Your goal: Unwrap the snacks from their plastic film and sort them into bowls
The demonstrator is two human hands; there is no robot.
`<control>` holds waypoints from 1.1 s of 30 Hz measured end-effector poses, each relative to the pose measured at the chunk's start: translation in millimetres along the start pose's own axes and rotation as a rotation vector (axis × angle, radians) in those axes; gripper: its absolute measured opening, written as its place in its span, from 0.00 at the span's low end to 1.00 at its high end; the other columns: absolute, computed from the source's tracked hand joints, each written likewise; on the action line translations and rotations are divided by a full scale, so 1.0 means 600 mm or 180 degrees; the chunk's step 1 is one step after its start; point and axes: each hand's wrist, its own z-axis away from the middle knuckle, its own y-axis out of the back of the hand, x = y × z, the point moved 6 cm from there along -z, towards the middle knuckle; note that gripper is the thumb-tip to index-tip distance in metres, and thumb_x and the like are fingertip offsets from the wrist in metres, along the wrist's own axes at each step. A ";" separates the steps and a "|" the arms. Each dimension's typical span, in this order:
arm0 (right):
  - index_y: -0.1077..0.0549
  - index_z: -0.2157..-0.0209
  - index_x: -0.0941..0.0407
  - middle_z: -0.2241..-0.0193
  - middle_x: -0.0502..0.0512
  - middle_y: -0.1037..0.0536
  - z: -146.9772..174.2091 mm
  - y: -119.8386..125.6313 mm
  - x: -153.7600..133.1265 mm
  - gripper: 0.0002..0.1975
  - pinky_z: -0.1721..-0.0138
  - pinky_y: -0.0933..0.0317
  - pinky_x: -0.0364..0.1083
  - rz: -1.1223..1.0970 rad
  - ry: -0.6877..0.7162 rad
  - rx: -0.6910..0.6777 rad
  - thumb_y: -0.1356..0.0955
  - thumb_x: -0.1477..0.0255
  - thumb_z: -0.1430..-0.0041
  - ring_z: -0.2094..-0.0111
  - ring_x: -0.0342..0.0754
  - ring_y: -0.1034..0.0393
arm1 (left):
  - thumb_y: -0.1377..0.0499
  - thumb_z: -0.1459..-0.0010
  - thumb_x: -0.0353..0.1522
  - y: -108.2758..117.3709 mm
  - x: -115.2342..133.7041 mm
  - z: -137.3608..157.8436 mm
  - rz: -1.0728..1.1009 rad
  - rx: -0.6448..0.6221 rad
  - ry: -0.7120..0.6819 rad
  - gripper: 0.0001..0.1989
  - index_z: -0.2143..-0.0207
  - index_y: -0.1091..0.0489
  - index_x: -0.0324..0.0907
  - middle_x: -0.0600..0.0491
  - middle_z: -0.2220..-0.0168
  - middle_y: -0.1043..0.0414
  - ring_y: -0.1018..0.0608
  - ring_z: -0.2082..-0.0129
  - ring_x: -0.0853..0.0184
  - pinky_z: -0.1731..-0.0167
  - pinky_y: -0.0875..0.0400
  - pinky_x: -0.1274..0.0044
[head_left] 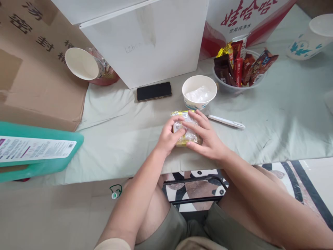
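Observation:
A flat packet (187,130) of clear, crinkled plastic with yellow edges lies at the front of the cloth-covered table. My left hand (169,134) grips its left side, thumb across the top and fingers at the far edge. From the right, my right hand (208,139) spans it, with fingers over the far part and thumb at the near edge. What the packet contains cannot be made out. Just beyond it stands a paper bowl (199,104) with crumpled clear plastic inside. A slim white-handled tool (226,121), its left end partly hidden, lies beside my right fingers.
A phone (154,91) lies before a white box (148,41). To the right is a clear plastic bowl (236,90) of wrapped snacks, with a paper cup (307,40) beyond. A cardboard box (39,86), a tilted paper cup (82,64) and a green jug (65,163) occupy the left.

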 end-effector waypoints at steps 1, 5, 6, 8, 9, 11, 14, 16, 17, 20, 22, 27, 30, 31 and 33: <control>0.30 0.38 0.50 0.32 0.62 0.38 0.000 0.000 0.001 0.29 0.31 0.51 0.67 -0.0020 -0.0006 -0.0024 0.30 0.56 0.38 0.29 0.65 0.50 | 0.32 0.51 0.35 0.002 0.001 -0.001 0.0108 0.0101 0.0012 0.18 0.58 0.32 0.47 0.56 0.58 0.27 0.25 0.63 0.69 0.63 0.29 0.78; 0.25 0.46 0.50 0.43 0.62 0.27 -0.003 0.013 0.008 0.19 0.40 0.38 0.62 -0.0077 -0.0303 0.0173 0.30 0.63 0.38 0.41 0.59 0.33 | 0.34 0.50 0.35 0.002 0.008 -0.004 0.0089 0.0191 0.0042 0.12 0.63 0.31 0.45 0.57 0.64 0.28 0.27 0.68 0.72 0.67 0.32 0.79; 0.23 0.50 0.50 0.48 0.60 0.24 -0.005 0.018 0.012 0.15 0.43 0.35 0.60 -0.0077 -0.0423 0.0283 0.31 0.65 0.38 0.45 0.58 0.30 | 0.35 0.49 0.34 0.000 0.010 -0.004 -0.0051 0.0118 0.0046 0.09 0.65 0.30 0.45 0.57 0.65 0.28 0.28 0.69 0.72 0.67 0.32 0.79; 0.21 0.59 0.49 0.58 0.57 0.23 -0.007 0.027 0.019 0.08 0.49 0.33 0.57 -0.0098 -0.0632 0.0471 0.31 0.67 0.38 0.54 0.54 0.27 | 0.37 0.48 0.35 -0.003 0.012 -0.003 -0.0394 -0.0051 0.0027 0.06 0.67 0.28 0.44 0.56 0.67 0.28 0.30 0.70 0.72 0.67 0.33 0.78; 0.20 0.62 0.49 0.62 0.55 0.24 -0.008 0.029 0.022 0.06 0.51 0.32 0.56 -0.0132 -0.0715 0.0530 0.31 0.67 0.38 0.57 0.53 0.27 | 0.37 0.48 0.35 -0.004 0.012 -0.003 -0.0556 -0.0130 -0.0004 0.06 0.67 0.27 0.44 0.56 0.67 0.28 0.30 0.70 0.71 0.66 0.34 0.78; 0.20 0.66 0.49 0.66 0.54 0.26 -0.009 0.030 0.029 0.05 0.56 0.32 0.54 -0.0227 -0.0838 0.0602 0.30 0.68 0.39 0.61 0.51 0.28 | 0.37 0.46 0.39 -0.006 0.013 -0.002 -0.0806 -0.0262 -0.0095 0.08 0.68 0.26 0.44 0.55 0.67 0.27 0.29 0.68 0.69 0.65 0.33 0.76; 0.20 0.67 0.50 0.67 0.53 0.27 -0.011 0.026 0.035 0.05 0.58 0.33 0.53 -0.0321 -0.0914 0.0644 0.30 0.68 0.40 0.62 0.50 0.29 | 0.39 0.43 0.44 -0.007 0.016 -0.003 -0.1038 -0.0314 -0.0257 0.13 0.70 0.25 0.43 0.53 0.67 0.25 0.27 0.65 0.67 0.62 0.33 0.74; 0.21 0.67 0.50 0.67 0.53 0.27 -0.012 0.022 0.036 0.04 0.59 0.33 0.51 -0.0320 -0.0954 0.0665 0.30 0.69 0.40 0.63 0.50 0.29 | 0.38 0.43 0.43 -0.008 0.016 -0.003 -0.1201 -0.0282 -0.0310 0.13 0.71 0.26 0.43 0.53 0.68 0.25 0.28 0.67 0.68 0.63 0.34 0.75; 0.21 0.66 0.51 0.67 0.53 0.26 -0.013 0.022 0.035 0.04 0.60 0.33 0.51 -0.0298 -0.0980 0.0682 0.31 0.69 0.40 0.64 0.49 0.29 | 0.37 0.44 0.42 -0.009 0.016 -0.004 -0.1277 -0.0257 -0.0336 0.12 0.70 0.26 0.43 0.53 0.68 0.26 0.29 0.67 0.68 0.64 0.34 0.75; 0.24 0.64 0.51 0.65 0.54 0.24 -0.015 0.030 0.028 0.04 0.60 0.33 0.50 -0.0164 -0.0986 0.0770 0.31 0.71 0.42 0.63 0.50 0.29 | 0.35 0.46 0.39 -0.012 0.017 -0.005 -0.1394 -0.0140 -0.0419 0.09 0.67 0.26 0.43 0.54 0.65 0.26 0.30 0.68 0.69 0.65 0.35 0.77; 0.25 0.62 0.51 0.63 0.55 0.23 -0.013 0.044 0.025 0.05 0.58 0.33 0.51 -0.0030 -0.0933 0.0853 0.32 0.70 0.41 0.61 0.52 0.29 | 0.36 0.46 0.38 -0.013 0.017 -0.004 -0.1414 -0.0024 -0.0479 0.09 0.66 0.27 0.43 0.54 0.64 0.26 0.30 0.68 0.69 0.66 0.35 0.77; 0.25 0.57 0.52 0.56 0.60 0.22 0.016 0.097 0.064 0.10 0.49 0.35 0.60 0.0907 -0.1115 0.1034 0.33 0.71 0.41 0.53 0.59 0.28 | 0.36 0.46 0.38 -0.006 0.019 0.001 -0.1429 0.0275 -0.0573 0.10 0.66 0.29 0.43 0.55 0.65 0.27 0.34 0.73 0.72 0.69 0.38 0.78; 0.24 0.55 0.53 0.48 0.65 0.24 0.036 0.119 0.113 0.13 0.45 0.39 0.67 0.1457 -0.1489 0.0673 0.33 0.70 0.42 0.46 0.66 0.32 | 0.36 0.46 0.38 0.001 0.026 0.004 -0.1513 0.0482 -0.0806 0.08 0.68 0.29 0.43 0.55 0.66 0.27 0.32 0.71 0.70 0.70 0.38 0.77; 0.23 0.57 0.54 0.48 0.66 0.23 0.042 0.125 0.125 0.12 0.45 0.39 0.68 0.1551 -0.1599 0.0536 0.33 0.69 0.42 0.46 0.67 0.32 | 0.36 0.46 0.37 0.003 0.028 0.005 -0.1570 0.0558 -0.0886 0.07 0.68 0.29 0.44 0.54 0.66 0.27 0.31 0.70 0.69 0.69 0.37 0.77; 0.23 0.62 0.54 0.54 0.66 0.21 0.053 0.138 0.133 0.09 0.48 0.37 0.67 0.1588 -0.1716 0.0451 0.33 0.67 0.41 0.49 0.67 0.30 | 0.36 0.45 0.35 0.006 0.032 0.006 -0.1670 0.0710 -0.1006 0.05 0.69 0.29 0.44 0.53 0.66 0.27 0.29 0.67 0.67 0.68 0.36 0.76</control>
